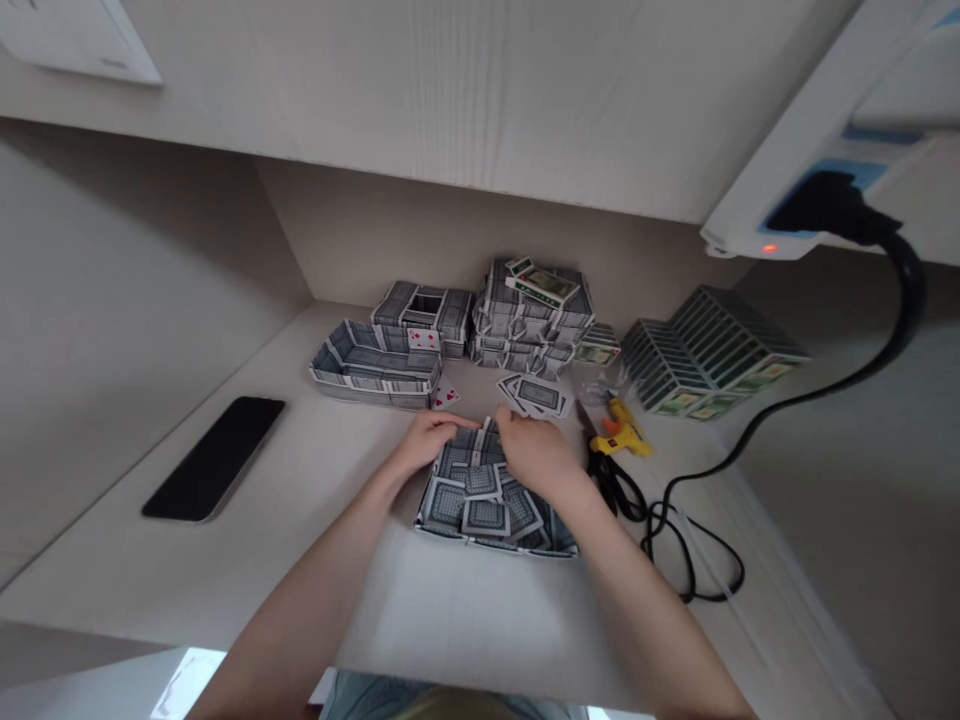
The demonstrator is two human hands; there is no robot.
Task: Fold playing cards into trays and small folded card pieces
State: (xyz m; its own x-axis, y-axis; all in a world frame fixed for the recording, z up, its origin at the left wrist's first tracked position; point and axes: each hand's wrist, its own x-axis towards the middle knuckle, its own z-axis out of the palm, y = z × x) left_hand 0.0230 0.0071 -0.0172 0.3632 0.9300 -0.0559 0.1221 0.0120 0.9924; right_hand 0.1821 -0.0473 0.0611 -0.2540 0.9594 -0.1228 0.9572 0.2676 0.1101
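A flat panel woven from folded playing cards (pixel 487 500), backs up in grey-blue, lies on the pale desk (pixel 315 520) in front of me. My left hand (pixel 427 440) grips its far left corner with curled fingers. My right hand (pixel 536 455) rests closed over its far right edge. The fingertips of both hands meet at the panel's far rim, where a folded card stands up between them. A few loose cards (pixel 536 395) lie just beyond my right hand.
A card-built tray (pixel 371 365) and a small card box (pixel 424 310) sit at the back, beside a taller card block (pixel 532 315). Green card packs (pixel 701 365) lie right. A yellow glue gun (pixel 622 430), scissors (pixel 611 480), black cable (pixel 697 540), phone (pixel 217 455).
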